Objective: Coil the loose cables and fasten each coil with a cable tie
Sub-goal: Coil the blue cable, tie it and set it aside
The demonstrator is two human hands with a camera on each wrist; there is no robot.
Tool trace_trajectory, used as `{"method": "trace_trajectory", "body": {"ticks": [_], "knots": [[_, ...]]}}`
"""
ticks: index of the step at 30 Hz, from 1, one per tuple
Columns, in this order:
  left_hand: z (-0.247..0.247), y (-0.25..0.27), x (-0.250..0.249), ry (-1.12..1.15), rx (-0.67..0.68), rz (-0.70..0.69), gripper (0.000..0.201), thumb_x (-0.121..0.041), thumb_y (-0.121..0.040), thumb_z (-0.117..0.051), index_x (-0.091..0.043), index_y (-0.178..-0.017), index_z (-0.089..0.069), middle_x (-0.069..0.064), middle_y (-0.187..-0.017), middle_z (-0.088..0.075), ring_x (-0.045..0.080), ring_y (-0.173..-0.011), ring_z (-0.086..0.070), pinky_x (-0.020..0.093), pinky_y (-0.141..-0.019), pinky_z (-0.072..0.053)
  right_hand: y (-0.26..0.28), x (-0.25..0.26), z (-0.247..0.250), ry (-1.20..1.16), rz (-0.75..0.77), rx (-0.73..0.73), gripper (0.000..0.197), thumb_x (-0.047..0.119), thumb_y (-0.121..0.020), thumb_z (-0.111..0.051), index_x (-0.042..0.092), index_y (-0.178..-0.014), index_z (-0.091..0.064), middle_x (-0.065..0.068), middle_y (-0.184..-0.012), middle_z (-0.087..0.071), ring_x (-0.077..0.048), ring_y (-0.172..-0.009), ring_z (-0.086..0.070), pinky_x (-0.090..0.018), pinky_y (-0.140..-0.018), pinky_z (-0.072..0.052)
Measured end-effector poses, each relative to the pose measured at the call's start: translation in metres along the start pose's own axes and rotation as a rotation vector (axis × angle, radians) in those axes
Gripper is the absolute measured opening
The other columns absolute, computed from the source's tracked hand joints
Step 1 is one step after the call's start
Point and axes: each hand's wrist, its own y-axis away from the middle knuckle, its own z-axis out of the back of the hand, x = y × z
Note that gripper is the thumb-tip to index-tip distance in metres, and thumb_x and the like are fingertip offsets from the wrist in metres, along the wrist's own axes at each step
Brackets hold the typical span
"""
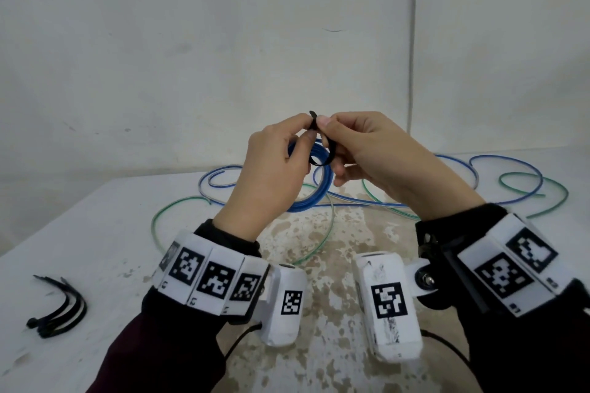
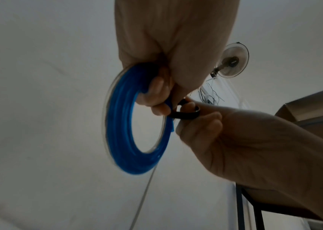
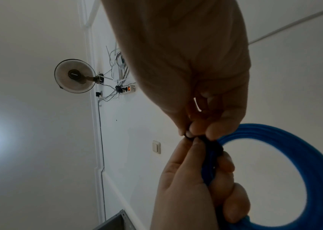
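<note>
The table [image 1: 79, 233] has a white top, with worn brownish patches in the middle. On it lie loose blue cables [image 1: 498, 163] and green cables [image 1: 542, 188] at the far side. A small bundle of black cable ties [image 1: 60, 309] lies near the left edge.
</note>
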Motion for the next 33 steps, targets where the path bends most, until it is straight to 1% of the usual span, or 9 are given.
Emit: {"method": "trace_trajectory", "body": {"ticks": [4, 9, 11, 16, 19, 21, 25, 29, 33], "knots": [[0.009, 0.000, 0.001, 0.082, 0.175, 0.100, 0.022, -0.016, -0.098, -0.046, -0.018, -0.096, -0.067, 0.005, -0.057, -0.054, 0.002, -0.037, -0.043, 0.011, -0.043, -0.030, -0.001, 0.000, 0.008, 0.122, 0.040, -0.115, 0.014, 0.025, -0.090, -0.063, 0.012, -0.090, -0.066, 0.000, -0.071, -0.059, -0.007, -0.052, -0.049, -0.023, -0.049, -0.046], [0.007, 0.001, -0.003, 0.116, 0.288, 0.090, 0.024, -0.019, -0.099, -0.045, -0.025, -0.095, -0.067, 0.004, -0.057, -0.056, 0.005, -0.038, -0.036, 0.018, -0.044, -0.030, 0.002, 0.001, 0.022, 0.065, -0.026, -0.020, 0.012, 0.020, -0.087, -0.065, 0.016, -0.077, -0.063, 0.004, -0.073, -0.061, -0.004, -0.063, -0.054, -0.018, -0.054, -0.045], [0.005, 0.002, -0.005, 0.146, 0.322, 0.085, 0.025, -0.020, -0.100, -0.043, -0.027, -0.095, -0.067, 0.003, -0.057, -0.054, 0.009, -0.042, -0.034, 0.022, -0.046, -0.030, -0.001, 0.000, 0.029, 0.046, 0.000, -0.097, 0.015, 0.017, -0.089, -0.063, 0.017, -0.074, -0.060, 0.003, -0.074, -0.060, -0.005, -0.066, -0.055, -0.018, -0.057, -0.044], [0.000, 0.006, -0.016, 0.243, 0.467, 0.095, 0.029, -0.020, -0.102, -0.039, -0.008, -0.097, -0.065, 0.000, -0.057, -0.048, 0.008, -0.041, -0.031, 0.019, -0.044, -0.029, -0.005, -0.003, 0.047, 0.034, 0.050, -0.370, 0.016, 0.015, -0.091, -0.061, 0.019, -0.076, -0.057, 0.003, -0.077, -0.056, -0.006, -0.071, -0.057, -0.019, -0.058, -0.044], [0.000, 0.005, -0.020, 0.258, 0.464, 0.103, 0.033, -0.019, -0.103, -0.037, 0.003, -0.094, -0.060, -0.001, -0.057, -0.049, 0.010, -0.039, -0.029, 0.018, -0.041, -0.027, -0.006, -0.004, 0.042, -0.037, 0.115, -0.453, 0.014, 0.015, -0.092, -0.059, 0.018, -0.079, -0.055, 0.002, -0.080, -0.058, -0.007, -0.068, -0.060, -0.020, -0.053, -0.047], [0.005, 0.005, -0.022, 0.268, 0.458, 0.124, 0.034, -0.019, -0.103, -0.036, 0.003, -0.098, -0.061, -0.002, -0.055, -0.047, 0.009, -0.037, -0.028, 0.017, -0.040, -0.026, -0.005, 0.000, 0.036, -0.114, 0.120, -0.366, 0.010, 0.016, -0.094, -0.057, 0.015, -0.084, -0.055, -0.002, -0.081, -0.062, -0.010, -0.064, -0.062, -0.022, -0.053, -0.050], [0.013, 0.006, -0.026, 0.393, 0.462, 0.212, 0.032, -0.018, -0.103, -0.035, 0.007, -0.105, -0.055, 0.002, -0.055, -0.043, 0.012, -0.040, -0.021, 0.019, -0.039, -0.022, 0.004, 0.010, 0.037, -0.180, -0.028, 0.005, 0.009, 0.017, -0.091, -0.061, 0.008, -0.092, -0.059, -0.006, -0.080, -0.068, -0.016, -0.069, -0.063, -0.024, -0.064, -0.056], [0.006, 0.005, -0.022, 0.396, 0.396, 0.262, 0.026, -0.018, -0.103, -0.037, 0.001, -0.101, -0.055, 0.004, -0.055, -0.043, 0.011, -0.038, -0.022, 0.017, -0.039, -0.023, 0.006, 0.010, 0.037, -0.162, 0.071, -0.037, 0.016, 0.005, -0.086, -0.064, 0.008, -0.073, -0.056, -0.005, -0.071, -0.068, -0.021, -0.068, -0.063, -0.032, -0.074, -0.059], [0.003, 0.002, -0.015, 0.393, 0.241, 0.295, 0.018, -0.017, -0.102, -0.039, -0.011, -0.094, -0.054, 0.006, -0.056, -0.042, 0.011, -0.037, -0.024, 0.017, -0.038, -0.024, 0.005, 0.012, 0.028, -0.078, 0.183, -0.037, 0.016, 0.002, -0.084, -0.067, 0.004, -0.074, -0.054, -0.004, -0.074, -0.070, -0.015, -0.061, -0.066, -0.024, -0.067, -0.055]]}}
